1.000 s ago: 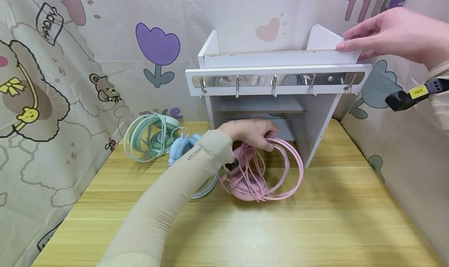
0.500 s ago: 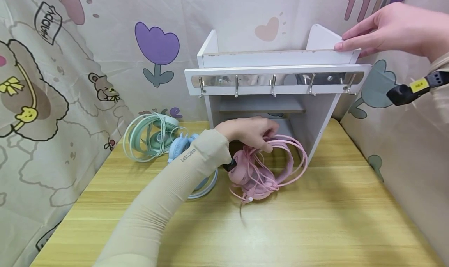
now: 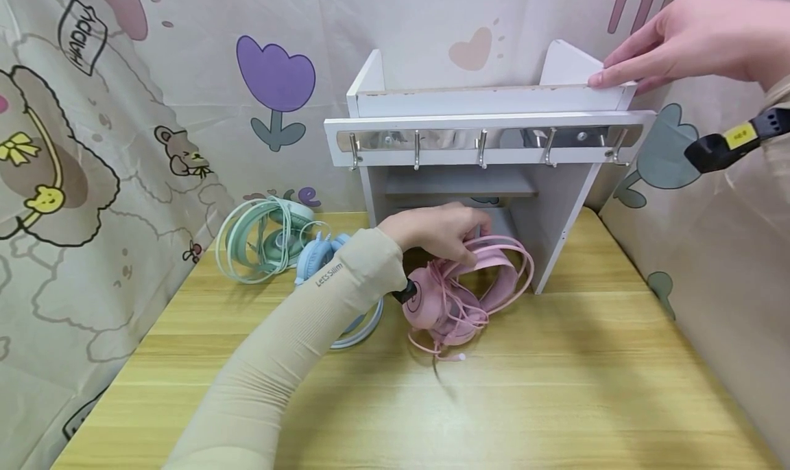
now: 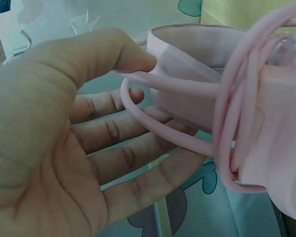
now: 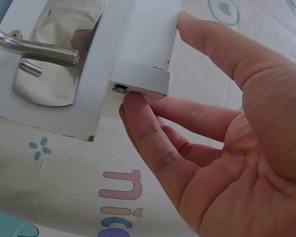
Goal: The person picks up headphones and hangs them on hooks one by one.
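My left hand (image 3: 441,231) holds a pair of pink headphones (image 3: 494,278) by the top, in front of the shelf's lower opening. In the left wrist view its thumb lies at the edge of the headband (image 4: 187,74), fingers behind, with loops of pink cable (image 4: 182,88) across them. The ear cups hang low over the table, and a loose plug end (image 3: 457,357) dangles beside them. My right hand (image 3: 697,44) grips the top right corner of a white shelf unit (image 3: 487,103). Its thumb is on the upper edge and its fingertips are against the side and underside.
Several metal hooks (image 3: 481,147) line a rail across the shelf's front. Green headphones (image 3: 265,240) rest on the wooden table (image 3: 524,408) at the left. Blue headphones (image 3: 315,257) lie beside them, partly hidden by my left sleeve (image 3: 296,346). A printed cloth (image 3: 185,44) surrounds the table.
The pink headphones have turned in my left hand, so the ear cups swing round and the plug end now hangs out in front. My right hand stays on the shelf corner.
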### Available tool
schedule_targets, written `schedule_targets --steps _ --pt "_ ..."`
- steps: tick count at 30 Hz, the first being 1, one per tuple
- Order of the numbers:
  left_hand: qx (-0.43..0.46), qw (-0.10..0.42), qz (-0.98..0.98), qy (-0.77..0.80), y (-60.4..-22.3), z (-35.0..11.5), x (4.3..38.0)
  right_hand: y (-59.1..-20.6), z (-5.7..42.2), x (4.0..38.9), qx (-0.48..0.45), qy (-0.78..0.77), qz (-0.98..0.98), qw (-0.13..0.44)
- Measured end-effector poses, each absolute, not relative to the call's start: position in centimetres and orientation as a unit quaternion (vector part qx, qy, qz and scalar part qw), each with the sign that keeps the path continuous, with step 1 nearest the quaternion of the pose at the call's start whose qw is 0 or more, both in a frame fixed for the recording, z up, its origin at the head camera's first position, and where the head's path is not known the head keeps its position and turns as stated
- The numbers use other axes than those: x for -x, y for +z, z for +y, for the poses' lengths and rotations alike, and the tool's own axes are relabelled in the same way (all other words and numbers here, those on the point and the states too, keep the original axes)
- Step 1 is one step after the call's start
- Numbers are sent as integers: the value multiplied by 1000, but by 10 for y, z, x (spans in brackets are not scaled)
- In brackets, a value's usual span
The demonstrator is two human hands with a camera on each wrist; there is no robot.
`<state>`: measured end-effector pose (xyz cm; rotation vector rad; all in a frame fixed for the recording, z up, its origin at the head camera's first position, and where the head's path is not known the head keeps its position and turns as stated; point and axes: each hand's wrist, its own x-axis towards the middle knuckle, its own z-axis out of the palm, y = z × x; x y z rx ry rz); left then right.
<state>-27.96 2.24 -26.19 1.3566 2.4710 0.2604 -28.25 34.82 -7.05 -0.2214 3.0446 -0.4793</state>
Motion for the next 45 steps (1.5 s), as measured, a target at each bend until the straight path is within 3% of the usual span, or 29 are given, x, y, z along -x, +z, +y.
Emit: schedule_targets --steps 9,45 --pt "-493 122 859 71 -256 18 274 -65 347 284 63 -145 985 63" --pt "-510 55 850 120 -252 6 269 -63 328 277 71 -100 992 38"
